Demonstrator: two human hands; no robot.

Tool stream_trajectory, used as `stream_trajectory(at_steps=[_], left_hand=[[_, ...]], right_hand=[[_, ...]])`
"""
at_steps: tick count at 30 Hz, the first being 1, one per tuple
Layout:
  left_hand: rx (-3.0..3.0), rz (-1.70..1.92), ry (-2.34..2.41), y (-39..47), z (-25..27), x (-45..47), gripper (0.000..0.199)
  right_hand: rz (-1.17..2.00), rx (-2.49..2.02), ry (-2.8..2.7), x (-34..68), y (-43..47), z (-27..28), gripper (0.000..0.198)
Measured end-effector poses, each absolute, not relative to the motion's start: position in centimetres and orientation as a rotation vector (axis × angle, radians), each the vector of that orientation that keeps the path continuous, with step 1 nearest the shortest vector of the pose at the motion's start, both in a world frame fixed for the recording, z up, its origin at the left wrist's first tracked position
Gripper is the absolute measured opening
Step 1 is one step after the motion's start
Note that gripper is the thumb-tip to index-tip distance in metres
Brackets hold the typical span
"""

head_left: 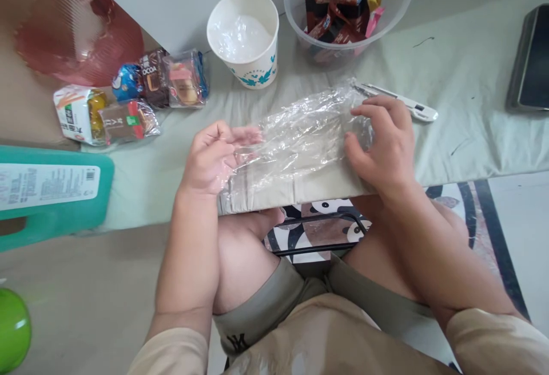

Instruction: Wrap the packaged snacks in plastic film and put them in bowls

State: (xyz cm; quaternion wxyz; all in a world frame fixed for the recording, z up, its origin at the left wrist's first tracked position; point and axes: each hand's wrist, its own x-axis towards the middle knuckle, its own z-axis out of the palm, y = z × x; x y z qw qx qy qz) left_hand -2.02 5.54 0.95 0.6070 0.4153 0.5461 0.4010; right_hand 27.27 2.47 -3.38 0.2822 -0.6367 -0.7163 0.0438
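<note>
A crumpled sheet of clear plastic film (300, 135), perhaps a flat bag, spreads between my hands just above the front of the cloth-covered surface. My left hand (212, 158) is closed on its left end, with the film passing between the fingers. At the other end, my right hand (381, 140) has its thumb and fingers curved and apart, touching or close over the film. A white utility knife (422, 113) lies just beyond my right hand, its blade end near the film's far corner. Behind the film stands a white paper cup (257, 69) with clear crumpled plastic inside.
A clear round tub (295, 35) of wrapped snacks stands at the back. Several packaged snacks (154, 80) lie at left, near a teal jug (92, 192). A dark phone-like device (532, 58) rests at right. The cloth-covered surface (472, 129) ends above my lap.
</note>
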Motion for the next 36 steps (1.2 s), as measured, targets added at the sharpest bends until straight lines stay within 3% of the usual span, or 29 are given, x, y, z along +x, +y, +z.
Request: stream_trajectory(at_steps=[4,7,9,12,14,16,21,27,33,36], left_hand=[[0.861,0.947,1.226,5.7,1.6,-2.4,0.056],[0.863,1.085,1.293,5.7,1.6,-1.9,0.049],[0.872,1.148,1.339,5.7,1.5,-1.2,0.041],[0.811,1.204,1.356,5.4,1.2,0.3,0.035],[0.762,1.226,1.284,5.0,0.8,1.4,0.034],[0.76,1.227,1.156,4.7,0.2,2.4,0.033],[0.825,1.263,0.968,4.2,-1.4,3.8,0.034],[0.77,1.312,0.952,4.4,-1.9,3.4,0.033],[0.797,0.897,0.732,4.9,-1.6,1.4,0.046],[0.804,0.681,0.639,5.5,-1.5,0.3,0.056]], right_hand=[[0.066,-1.717,-1.705,27.3,2.3,-2.8,0.027],[0.268,-1.634,-1.428,27.1,2.3,-2.6,0.023],[0.627,-1.52,-1.335,26.8,2.2,-2.6,0.036],[1.143,-1.334,-1.314,25.9,2.0,-2.7,0.078],[1.248,-1.283,-1.303,25.2,1.8,-2.9,0.096],[1.225,-1.296,-1.272,24.7,1.6,-3.4,0.098],[1.105,-1.249,-1.211,24.9,1.7,-4.7,0.09],[1.1,-1.208,-1.059,25.9,2.2,-5.0,0.062],[1.105,-1.217,-0.984,25.9,2.6,-3.4,0.014],[1.125,-1.151,-0.94,25.7,2.5,-2.6,0.016]])
